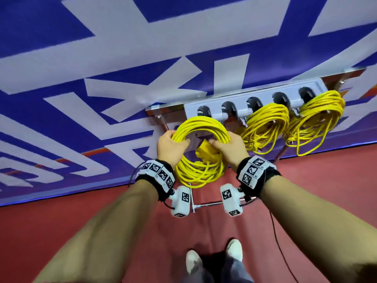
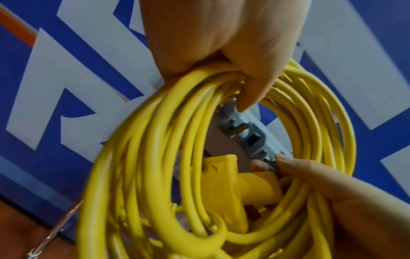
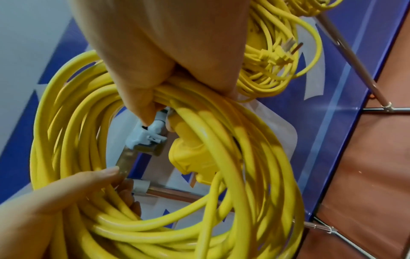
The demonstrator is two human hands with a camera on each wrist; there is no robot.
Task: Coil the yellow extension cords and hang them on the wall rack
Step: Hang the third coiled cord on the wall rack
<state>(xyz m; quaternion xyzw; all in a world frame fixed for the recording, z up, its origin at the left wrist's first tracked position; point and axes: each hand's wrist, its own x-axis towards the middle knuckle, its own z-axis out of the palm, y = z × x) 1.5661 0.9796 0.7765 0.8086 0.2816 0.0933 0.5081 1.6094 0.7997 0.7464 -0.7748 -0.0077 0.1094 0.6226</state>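
A coiled yellow extension cord point(image 1: 201, 127) hangs between my two hands just below the left end of the grey wall rack point(image 1: 242, 108). My left hand point(image 1: 171, 145) grips the coil's left side point(image 2: 155, 133). My right hand point(image 1: 226, 145) grips the right side point(image 3: 221, 122). The cord's yellow plug block point(image 1: 206, 151) sits inside the loop, seen close in the left wrist view point(image 2: 224, 185) and the right wrist view point(image 3: 193, 156). Two more yellow coils hang on the rack, one point(image 1: 265, 121) at its middle and one point(image 1: 320, 111) at its right end.
The rack is mounted on a blue and white banner wall point(image 1: 102, 58). Thin metal rods point(image 1: 208, 204) run along the red floor point(image 1: 102, 231) below the rack. My white shoes point(image 1: 234, 248) stand close to the wall. A dark cable point(image 1: 279, 248) trails over the floor at right.
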